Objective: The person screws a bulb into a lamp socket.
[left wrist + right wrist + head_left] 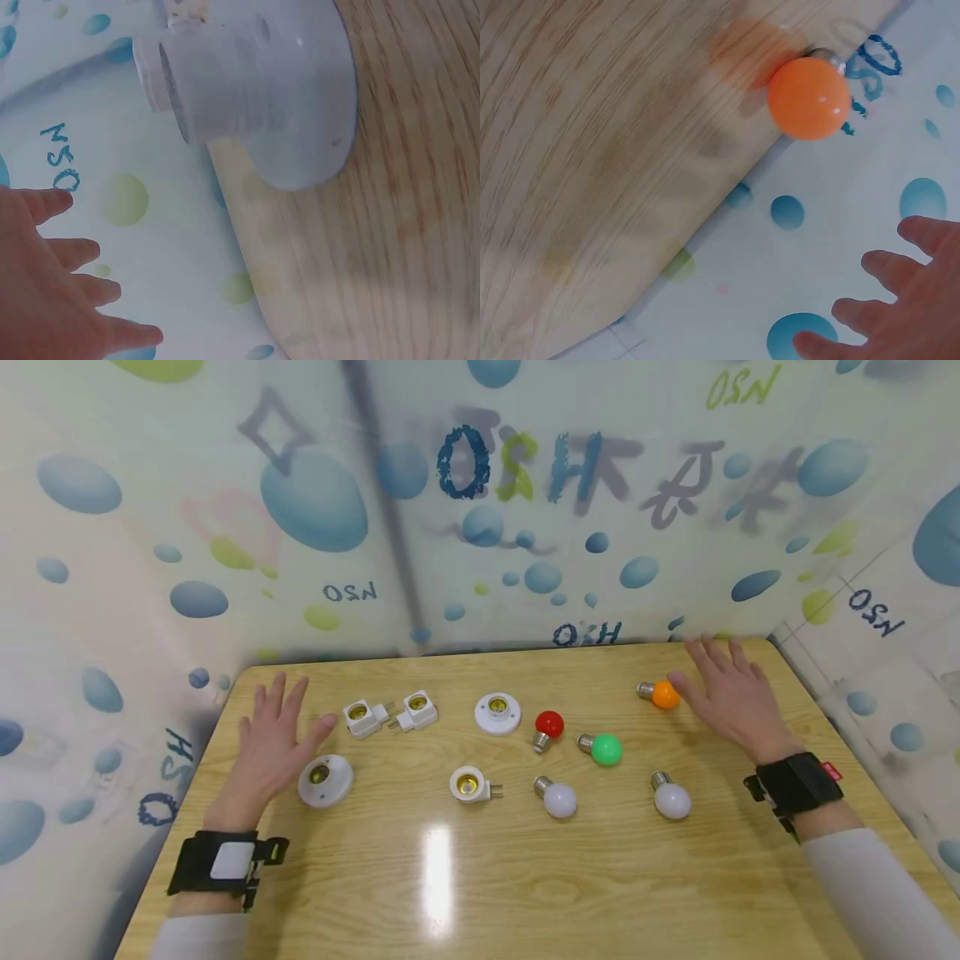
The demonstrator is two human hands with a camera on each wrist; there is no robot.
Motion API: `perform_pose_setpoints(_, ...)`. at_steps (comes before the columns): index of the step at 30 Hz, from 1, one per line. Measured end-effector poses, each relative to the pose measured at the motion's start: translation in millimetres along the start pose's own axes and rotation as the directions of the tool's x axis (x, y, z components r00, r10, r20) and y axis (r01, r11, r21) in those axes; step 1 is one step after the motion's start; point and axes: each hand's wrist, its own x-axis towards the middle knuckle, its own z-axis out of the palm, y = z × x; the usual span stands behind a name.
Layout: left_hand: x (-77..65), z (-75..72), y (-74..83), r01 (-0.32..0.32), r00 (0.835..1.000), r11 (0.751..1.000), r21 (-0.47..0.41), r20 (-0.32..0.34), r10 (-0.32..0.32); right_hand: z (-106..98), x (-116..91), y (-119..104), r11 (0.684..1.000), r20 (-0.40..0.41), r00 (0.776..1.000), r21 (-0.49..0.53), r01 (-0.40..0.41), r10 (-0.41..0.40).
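Note:
My left hand (pixel 272 745) is spread with straight fingers at the table's left side, its thumb just above a round white lamp holder (pixel 326 781). That holder (pixel 304 112) looms large in the left wrist view, apart from the fingers (pixel 71 255). At the right, my right hand (pixel 733 700) is likewise spread and holds nothing. Nearest to it lies an orange light bulb (pixel 665 695), close to the thumb; the right wrist view shows the bulb (pixel 810 97) clear of the fingers (pixel 889 271). Whether either palm touches the table cannot be told.
On the wooden table (pixel 360 877) lie a red bulb (pixel 550 725), green bulb (pixel 606 749), white bulbs (pixel 560 800) (pixel 672 801), another round holder (pixel 497 714) and plug-in sockets (pixel 365 719) (pixel 417 710) (pixel 468 784). A patterned curtain (pixel 480 577) borders the back.

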Motion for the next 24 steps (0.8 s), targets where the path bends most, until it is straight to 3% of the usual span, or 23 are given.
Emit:
perform_pose_setpoints(9, -1.0, 3.5, 22.1, -0.057, 0.998, 0.998, -0.027, -0.042, 0.055, -2, -13, -34, 0.997, 0.000, 0.998, 0.022, 0.069, -0.069)
perform_pose_setpoints(13, -4.3, 8.8, 35.2, -0.112, 0.993, 0.994, -0.010, -0.051, 0.111, 1, -22, -50, 0.991, -0.024, 0.993, 0.058, 0.117, -0.116)
perform_pose_setpoints(24, -18.2, 34.1, 86.3, -0.322, 0.947, 0.947, -0.018, -0.006, 0.322, 13, -53, -94, 0.961, -0.029, 0.970, 0.136, 0.243, -0.241)
